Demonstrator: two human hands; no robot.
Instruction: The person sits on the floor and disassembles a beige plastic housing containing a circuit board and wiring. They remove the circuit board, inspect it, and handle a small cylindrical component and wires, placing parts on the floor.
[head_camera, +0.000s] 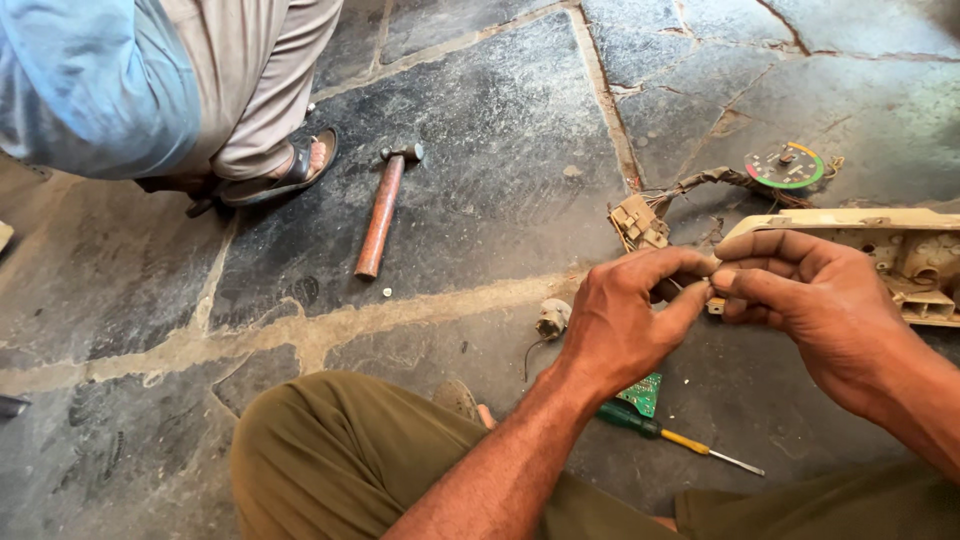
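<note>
Beige plastic housing (880, 240) pinched by left hand (620, 320), right hand (810, 300); hammer (382, 212) apart

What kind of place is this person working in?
Probably an informal repair spot on the ground. The stone floor serves as the bench, with a hammer, a screwdriver and a stripped beige plastic housing with loose wiring lying about.

I've got a hammer (382, 213) with a wooden handle lying on the stone floor (480, 130), a green-handled screwdriver (672, 438) touching a small green circuit board (641, 393), a round dial face (785, 166) (green-rimmed), and another person's sandalled foot (290, 172) nearby.
</note>
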